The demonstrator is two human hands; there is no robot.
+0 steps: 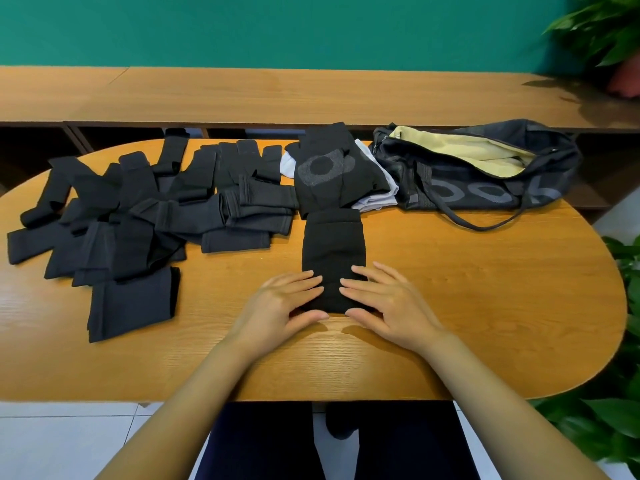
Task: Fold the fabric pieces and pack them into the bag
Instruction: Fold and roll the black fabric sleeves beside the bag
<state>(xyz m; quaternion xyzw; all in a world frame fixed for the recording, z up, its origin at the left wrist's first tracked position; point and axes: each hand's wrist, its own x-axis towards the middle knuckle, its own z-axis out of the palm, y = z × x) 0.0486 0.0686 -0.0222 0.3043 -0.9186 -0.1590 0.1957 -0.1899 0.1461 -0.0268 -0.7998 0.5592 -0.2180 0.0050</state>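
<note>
Head view: left grip (281,304) and right grip (383,304), flat-fingered, press on the fabric piece's (333,244) near end.

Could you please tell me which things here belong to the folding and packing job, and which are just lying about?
Part of the job: the black fabric piece under the left hand and right hand; the pile of black pieces; the stack beside the bag.
Just lying about: the plant; the wooden bench.
</note>
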